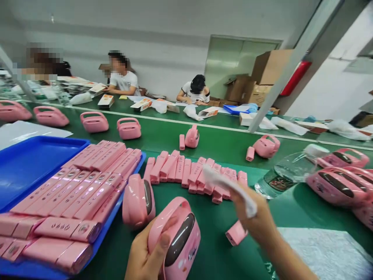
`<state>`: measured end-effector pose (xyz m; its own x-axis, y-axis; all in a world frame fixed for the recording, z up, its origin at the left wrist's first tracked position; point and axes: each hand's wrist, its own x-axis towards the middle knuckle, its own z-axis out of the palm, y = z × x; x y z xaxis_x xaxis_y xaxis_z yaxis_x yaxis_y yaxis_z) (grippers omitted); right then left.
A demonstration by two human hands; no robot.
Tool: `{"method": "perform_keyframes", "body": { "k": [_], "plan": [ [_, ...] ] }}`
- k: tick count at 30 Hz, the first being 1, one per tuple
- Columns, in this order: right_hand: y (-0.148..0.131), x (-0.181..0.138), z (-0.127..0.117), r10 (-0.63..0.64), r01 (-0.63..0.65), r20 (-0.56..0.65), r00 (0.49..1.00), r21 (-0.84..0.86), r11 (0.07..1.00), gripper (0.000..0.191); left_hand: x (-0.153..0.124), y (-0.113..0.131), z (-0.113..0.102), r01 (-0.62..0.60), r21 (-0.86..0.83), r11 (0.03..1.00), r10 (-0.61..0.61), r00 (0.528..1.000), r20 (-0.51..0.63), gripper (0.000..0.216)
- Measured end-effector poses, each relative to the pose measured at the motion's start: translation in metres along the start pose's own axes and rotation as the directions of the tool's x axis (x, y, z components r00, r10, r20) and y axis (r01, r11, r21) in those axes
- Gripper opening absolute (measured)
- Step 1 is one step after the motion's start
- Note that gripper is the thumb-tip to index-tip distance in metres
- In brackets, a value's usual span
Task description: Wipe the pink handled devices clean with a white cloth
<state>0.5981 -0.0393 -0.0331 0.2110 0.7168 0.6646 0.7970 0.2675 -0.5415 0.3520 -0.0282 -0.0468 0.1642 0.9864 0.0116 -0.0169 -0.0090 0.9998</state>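
We are clenching left hand [144, 254] grip round pink handled device [186, 237], at handle; shell seeming light, stiff, slippery. Right hand [258, 223] grip pinching soft white wipe [227, 184], right of device.

One view only here, from the head, looking forward and down over the green table [215, 249], and it's tilted, so the far wall slopes. It sits right in close: the left hand [142, 252] on a case [177, 237] and the right hand [256, 221] with a wipe [230, 186] fill the bottom centre. Seated people [125, 83] stay small across the upper left and centre, past the belt [221, 144].
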Motion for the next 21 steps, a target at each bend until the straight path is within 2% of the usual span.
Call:
{"method": "perform_keyframes", "body": {
  "k": [2,4,6,9,10,11,12,15,16,18,20,21],
  "plan": [
    [-0.021,-0.024,0.029,-0.161,0.15,0.202,0.966,0.07,0.986,0.032,-0.001,0.0,0.001,0.022,-0.081,0.996,-0.021,1.0,0.013,0.05],
    [-0.037,-0.043,0.049,-0.24,0.223,0.304,0.922,0.09,0.971,0.048,0.0,0.0,0.003,0.034,-0.159,0.987,-0.032,0.999,0.019,0.048],
    [-0.049,-0.056,0.059,-0.344,0.326,0.3,0.89,0.11,0.939,0.058,0.002,0.001,0.006,0.036,-0.231,0.972,-0.036,0.999,0.001,0.043],
    [-0.056,-0.062,0.064,-0.541,0.51,0.246,0.805,0.181,0.841,0.06,0.005,0.001,0.009,0.04,-0.256,0.966,-0.047,0.999,-0.02,0.042],
    [-0.054,-0.061,0.064,-0.572,0.535,0.244,0.783,0.204,0.82,0.06,0.005,0.0,0.01,0.04,-0.247,0.968,-0.046,0.999,-0.018,0.043],
    [-0.052,-0.06,0.063,-0.565,0.525,0.254,0.785,0.212,0.824,0.059,0.006,0.0,0.01,0.039,-0.235,0.971,-0.043,0.999,-0.012,0.045],
    [-0.048,-0.059,0.062,-0.52,0.48,0.275,0.809,0.203,0.854,0.059,0.006,-0.001,0.011,0.037,-0.226,0.974,-0.038,0.999,-0.003,0.046],
    [-0.04,-0.058,0.06,-0.328,0.281,0.348,0.878,0.178,0.943,0.06,0.007,0.0,0.013,0.004,-0.207,0.978,0.001,1.0,0.022,0.047],
    [-0.039,-0.06,0.061,-0.323,0.277,0.337,0.885,0.178,0.944,0.06,0.006,0.001,0.014,-0.015,-0.197,0.98,0.021,0.999,0.031,0.046],
    [-0.04,-0.063,0.063,-0.434,0.397,0.28,0.856,0.181,0.9,0.058,0.006,0.002,0.016,-0.062,-0.169,0.984,0.069,0.997,0.033,0.044],
    [-0.041,-0.065,0.064,-0.56,0.534,0.237,0.794,0.168,0.829,0.056,0.006,0.002,0.017,-0.09,-0.15,0.985,0.095,0.995,0.026,0.041],
    [-0.04,-0.065,0.063,-0.568,0.54,0.24,0.787,0.174,0.823,0.055,0.006,0.002,0.017,-0.088,-0.15,0.985,0.093,0.995,0.025,0.039]
  ]
}}
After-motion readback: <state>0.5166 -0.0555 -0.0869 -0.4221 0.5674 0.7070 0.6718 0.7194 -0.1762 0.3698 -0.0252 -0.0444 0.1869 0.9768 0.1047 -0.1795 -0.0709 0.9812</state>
